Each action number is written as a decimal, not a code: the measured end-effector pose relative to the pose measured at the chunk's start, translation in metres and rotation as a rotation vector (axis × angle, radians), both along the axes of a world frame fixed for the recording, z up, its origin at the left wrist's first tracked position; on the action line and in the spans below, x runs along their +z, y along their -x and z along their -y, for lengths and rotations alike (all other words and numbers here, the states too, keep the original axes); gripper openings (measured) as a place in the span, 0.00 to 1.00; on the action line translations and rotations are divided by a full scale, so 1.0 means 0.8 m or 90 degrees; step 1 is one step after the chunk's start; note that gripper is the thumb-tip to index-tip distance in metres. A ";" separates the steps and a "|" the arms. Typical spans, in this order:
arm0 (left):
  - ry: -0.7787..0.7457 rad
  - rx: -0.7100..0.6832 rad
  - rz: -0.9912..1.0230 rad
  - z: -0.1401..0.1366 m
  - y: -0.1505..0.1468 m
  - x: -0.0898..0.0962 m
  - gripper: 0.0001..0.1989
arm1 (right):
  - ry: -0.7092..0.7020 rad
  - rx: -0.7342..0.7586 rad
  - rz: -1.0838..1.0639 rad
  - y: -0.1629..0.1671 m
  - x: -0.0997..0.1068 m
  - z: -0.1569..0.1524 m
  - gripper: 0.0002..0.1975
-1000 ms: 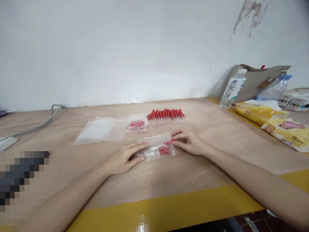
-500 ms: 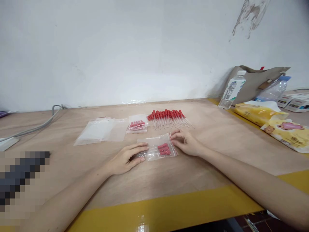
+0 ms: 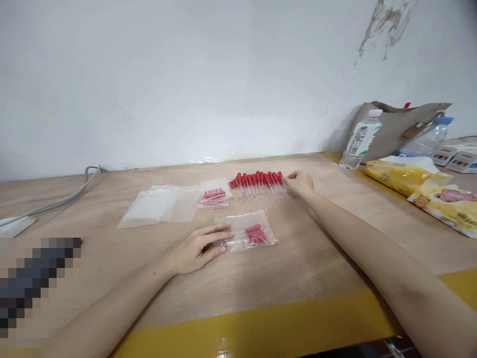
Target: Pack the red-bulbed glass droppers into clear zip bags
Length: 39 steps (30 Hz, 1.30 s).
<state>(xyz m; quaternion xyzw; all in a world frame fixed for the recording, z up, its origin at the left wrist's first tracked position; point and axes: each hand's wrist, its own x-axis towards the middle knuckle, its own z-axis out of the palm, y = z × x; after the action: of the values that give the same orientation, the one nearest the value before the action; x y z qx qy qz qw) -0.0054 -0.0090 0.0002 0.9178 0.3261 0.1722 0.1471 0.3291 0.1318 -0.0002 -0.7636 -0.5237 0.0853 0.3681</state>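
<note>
My left hand lies on the table with thumb and fingers spread, fingertips resting on the left end of a clear zip bag. Inside the bag are several droppers with red rubber bulbs at its right end, their clear stems pointing left. Farther back, my right hand is at the right end of a row of red-bulbed droppers. Its thumb and fingers are pinched on the outermost dropper, partly hiding it. Left of the row sits a filled bag of droppers.
Flat translucent bags lie overlapping on the left. At the right stand a water bottle, a grey-brown bag and a yellow tissue pack. A grey cable runs along the left; yellow tape covers the front edge.
My right hand has left the zip bag's red-lined edge and moved back and right to the dropper row, closing on the end one. My left hand stays on the bag.
</note>
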 end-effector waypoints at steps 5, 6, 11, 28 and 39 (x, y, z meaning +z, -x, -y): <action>-0.001 -0.001 -0.010 -0.001 0.002 -0.002 0.19 | 0.057 -0.005 -0.024 0.009 -0.002 -0.010 0.10; -0.003 0.000 -0.012 -0.001 0.002 -0.002 0.19 | 0.059 -0.013 -0.036 0.010 -0.001 -0.010 0.09; -0.005 0.000 -0.013 -0.002 0.002 -0.004 0.19 | 0.048 -0.019 -0.126 0.015 0.011 -0.002 0.07; -0.005 -0.006 -0.007 -0.001 0.000 -0.002 0.18 | -0.142 0.303 -0.512 0.044 -0.014 0.107 0.32; -0.004 -0.005 -0.004 -0.001 0.000 -0.002 0.18 | -0.090 0.331 -0.631 0.073 -0.017 0.134 0.22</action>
<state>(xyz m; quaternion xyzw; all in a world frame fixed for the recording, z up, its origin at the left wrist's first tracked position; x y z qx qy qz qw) -0.0052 -0.0079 -0.0016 0.9200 0.3228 0.1697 0.1438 0.2711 0.0249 -0.0137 -0.4512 -0.4637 0.4865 0.5871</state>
